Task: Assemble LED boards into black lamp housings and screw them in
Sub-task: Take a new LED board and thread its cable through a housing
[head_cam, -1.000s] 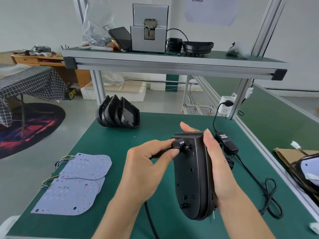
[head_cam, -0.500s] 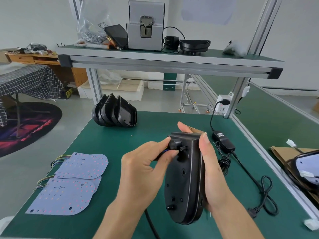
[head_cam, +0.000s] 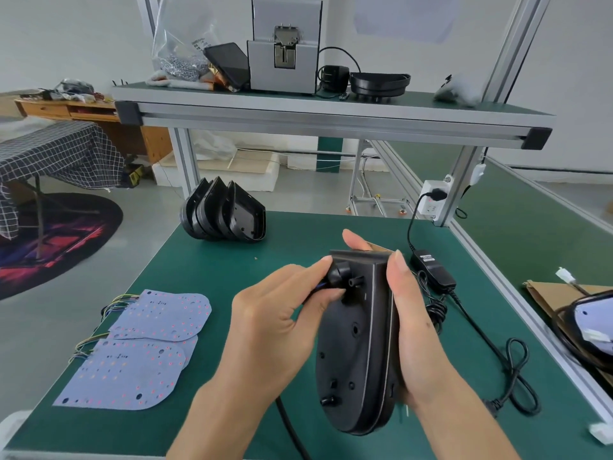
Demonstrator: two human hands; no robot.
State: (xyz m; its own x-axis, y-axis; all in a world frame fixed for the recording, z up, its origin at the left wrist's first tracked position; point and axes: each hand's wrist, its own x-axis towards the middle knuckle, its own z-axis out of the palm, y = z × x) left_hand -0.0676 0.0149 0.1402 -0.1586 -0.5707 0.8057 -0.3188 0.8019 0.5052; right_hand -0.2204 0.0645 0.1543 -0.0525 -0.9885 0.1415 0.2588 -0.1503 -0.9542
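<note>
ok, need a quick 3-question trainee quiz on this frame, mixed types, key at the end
1. True or false: the right hand holds the black lamp housing off the table.
2. What does the left hand pinch? A) the knob on the housing B) an LED board C) the power adapter
3. Where do the loose LED boards lie: left or right of the hands?

Key: 1 true; 2 A; 3 left.

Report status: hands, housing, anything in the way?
Right hand grips black housing upright. Left hand pinches the knob-like fitting near its top. Power adapter lies just behind.
</note>
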